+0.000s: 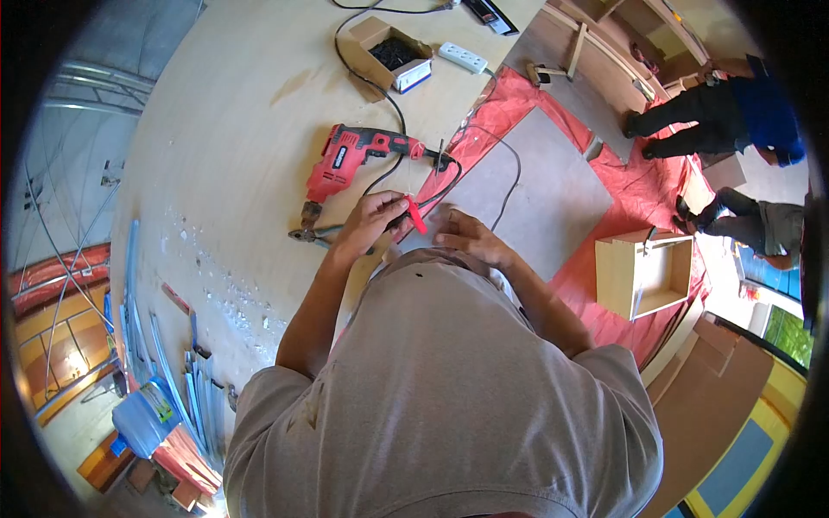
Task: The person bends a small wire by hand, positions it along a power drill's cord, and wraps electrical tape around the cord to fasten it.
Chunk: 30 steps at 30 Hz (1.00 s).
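My left hand [374, 219] is closed around a small bright red piece [416, 216], with something dark beneath the fingers; its exact kind is unclear. My right hand [474, 239] is just to the right, its fingers loosely bent and a little blurred, with nothing visible in them. Beyond my left hand, a red and black power drill [347, 160] lies on its side on the pale wooden tabletop [250, 129]. Its black cord loops close to both hands. A metal tool resembling pliers [306, 233] lies by the drill's lower end.
An open cardboard box of dark screws [395, 53] and a white power strip [463, 58] are at the far side. Red sheeting [566, 108] covers the floor on the right, with a wooden drawer-like box [643, 274]. Two people stand there. Metal strips [132, 302] lie left.
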Tool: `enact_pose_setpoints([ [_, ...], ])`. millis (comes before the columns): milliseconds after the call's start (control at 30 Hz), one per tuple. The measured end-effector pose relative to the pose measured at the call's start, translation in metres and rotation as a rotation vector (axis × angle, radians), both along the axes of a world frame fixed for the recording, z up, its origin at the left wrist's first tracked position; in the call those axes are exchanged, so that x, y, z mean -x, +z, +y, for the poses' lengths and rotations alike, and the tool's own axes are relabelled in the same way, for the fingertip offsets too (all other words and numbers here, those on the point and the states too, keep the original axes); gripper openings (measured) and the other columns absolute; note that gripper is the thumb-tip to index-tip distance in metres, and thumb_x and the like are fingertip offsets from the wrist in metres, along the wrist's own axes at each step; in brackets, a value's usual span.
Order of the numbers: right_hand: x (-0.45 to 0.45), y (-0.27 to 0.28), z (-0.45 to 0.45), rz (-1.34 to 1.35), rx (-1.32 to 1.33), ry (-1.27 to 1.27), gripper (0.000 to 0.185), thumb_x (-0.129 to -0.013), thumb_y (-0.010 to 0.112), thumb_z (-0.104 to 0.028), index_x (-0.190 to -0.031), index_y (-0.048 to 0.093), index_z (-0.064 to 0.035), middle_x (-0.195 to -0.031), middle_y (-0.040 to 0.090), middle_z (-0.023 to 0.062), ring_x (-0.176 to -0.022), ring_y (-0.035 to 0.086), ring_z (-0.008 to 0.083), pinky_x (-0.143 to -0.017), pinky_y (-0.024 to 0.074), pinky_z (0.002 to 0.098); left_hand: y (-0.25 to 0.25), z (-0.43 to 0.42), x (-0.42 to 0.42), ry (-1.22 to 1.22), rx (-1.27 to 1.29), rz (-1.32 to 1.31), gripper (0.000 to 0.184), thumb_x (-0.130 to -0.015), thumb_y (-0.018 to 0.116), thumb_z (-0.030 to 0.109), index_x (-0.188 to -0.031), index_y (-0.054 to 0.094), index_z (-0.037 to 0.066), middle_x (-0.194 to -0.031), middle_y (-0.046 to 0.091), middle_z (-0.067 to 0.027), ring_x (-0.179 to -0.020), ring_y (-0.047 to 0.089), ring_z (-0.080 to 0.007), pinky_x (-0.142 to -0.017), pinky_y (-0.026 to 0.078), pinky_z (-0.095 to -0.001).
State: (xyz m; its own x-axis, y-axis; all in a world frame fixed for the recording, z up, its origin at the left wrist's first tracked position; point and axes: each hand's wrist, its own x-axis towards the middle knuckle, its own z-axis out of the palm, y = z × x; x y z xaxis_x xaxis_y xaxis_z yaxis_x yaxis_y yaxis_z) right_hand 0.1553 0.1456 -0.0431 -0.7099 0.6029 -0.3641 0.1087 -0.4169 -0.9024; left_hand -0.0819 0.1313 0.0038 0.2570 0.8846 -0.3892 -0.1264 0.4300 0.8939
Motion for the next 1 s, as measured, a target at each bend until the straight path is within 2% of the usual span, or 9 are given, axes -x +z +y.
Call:
enact_pose_setpoints([
  [200,0.02,-0.017,-0.007,0.119,0.059,-0.088,0.025,-0.091,0.059,-0.012,-0.114,0.056,-0.0011,-0.097,0.064,0.0086,-0.086,0.061,0.0186,-0.077,0.0507,0.0304,-0.005,0.003,-0.004,-0.066,-0.008,0.043,0.021,-0.095,0.054,0.016,-0.101,0.061,-0.002,-0.074,0.059,-0.0014,-0.062,0.052,-0.0068,-0.056,0.041,-0.0208],
  [400,0.019,-0.019,-0.006,0.291,0.625,-0.378,0.021,-0.089,0.057,-0.003,-0.11,0.058,0.0017,-0.099,0.064,0.0099,-0.09,0.064,0.0235,-0.082,0.0522,0.0355,-0.025,-0.013,-0.009,-0.089,-0.023,0.068,0.019,-0.091,0.059,0.014,-0.102,0.061,-0.001,-0.075,0.062,-0.0025,-0.063,0.056,-0.0085,-0.06,0.045,-0.0223],
  [467,0.019,-0.103,-0.011,0.181,-0.069,-0.167,0.021,-0.088,0.056,-0.001,-0.109,0.058,0.0021,-0.101,0.063,0.0112,-0.091,0.064,0.0247,-0.083,0.052,0.0361,-0.029,-0.019,-0.015,-0.098,-0.062,0.121,0.019,-0.09,0.06,0.012,-0.103,0.062,-0.001,-0.079,0.064,-0.0035,-0.067,0.058,-0.0101,-0.063,0.047,-0.0241],
  [533,0.025,-0.096,-0.009,0.237,-0.077,-0.162,0.022,-0.087,0.056,0.0,-0.109,0.057,0.0022,-0.104,0.063,0.0122,-0.092,0.063,0.0256,-0.084,0.0518,0.0369,-0.032,-0.024,-0.021,-0.098,-0.111,0.2,0.02,-0.087,0.061,0.01,-0.103,0.062,-0.001,-0.083,0.066,-0.0048,-0.072,0.061,-0.0116,-0.068,0.049,-0.0263],
  [600,0.029,-0.06,-0.011,0.445,0.617,-0.36,0.024,-0.086,0.056,0.002,-0.11,0.057,0.002,-0.107,0.062,0.013,-0.093,0.063,0.026,-0.085,0.0514,0.0376,-0.031,-0.031,-0.024,-0.093,-0.161,0.308,0.019,-0.087,0.061,0.01,-0.103,0.063,0.0,-0.087,0.065,-0.0046,-0.076,0.06,-0.011,-0.072,0.048,-0.0248],
  [700,0.032,-0.078,-0.012,0.467,0.188,-0.207,0.026,-0.085,0.055,0.003,-0.111,0.057,0.0004,-0.109,0.061,0.0129,-0.094,0.062,0.0255,-0.084,0.0516,0.0388,-0.027,-0.04,-0.03,-0.02,-0.261,0.45,0.017,-0.084,0.063,0.008,-0.1,0.064,0.0,-0.092,0.066,-0.0097,-0.08,0.063,-0.015,-0.074,0.048,-0.0265],
  [800,0.029,-0.061,-0.011,0.289,0.369,-0.282,0.024,-0.083,0.057,-0.006,-0.107,0.064,-0.0022,-0.107,0.063,0.0088,-0.09,0.062,0.0177,-0.079,0.0522,0.0317,-0.024,-0.047,-0.032,0.039,-0.353,0.517,0.016,-0.081,0.063,0.006,-0.096,0.065,0.001,-0.094,0.066,-0.0134,-0.084,0.064,-0.0216,-0.075,0.049,-0.0299],
  [933,0.03,-0.083,-0.004,0.145,0.255,-0.235,0.027,-0.085,0.058,-0.002,-0.112,0.057,0.0008,-0.104,0.064,0.0101,-0.092,0.062,0.0223,-0.081,0.0516,0.0373,-0.035,-0.048,-0.028,0.118,-0.704,0.652,0.014,-0.079,0.063,0.004,-0.092,0.065,0.001,-0.093,0.065,-0.0132,-0.088,0.063,-0.0275,-0.078,0.05,-0.0344],
  [1000,0.03,-0.087,-0.002,0.178,0.226,-0.211,0.029,-0.085,0.06,-0.006,-0.114,0.057,-0.0005,-0.103,0.064,0.009,-0.091,0.062,0.0217,-0.081,0.0514,0.0366,-0.038,-0.049,-0.025,0.095,-0.699,0.653,0.013,-0.078,0.062,0.003,-0.09,0.065,0.002,-0.093,0.064,-0.0129,-0.088,0.062,-0.0281,-0.078,0.049,-0.0352],
])
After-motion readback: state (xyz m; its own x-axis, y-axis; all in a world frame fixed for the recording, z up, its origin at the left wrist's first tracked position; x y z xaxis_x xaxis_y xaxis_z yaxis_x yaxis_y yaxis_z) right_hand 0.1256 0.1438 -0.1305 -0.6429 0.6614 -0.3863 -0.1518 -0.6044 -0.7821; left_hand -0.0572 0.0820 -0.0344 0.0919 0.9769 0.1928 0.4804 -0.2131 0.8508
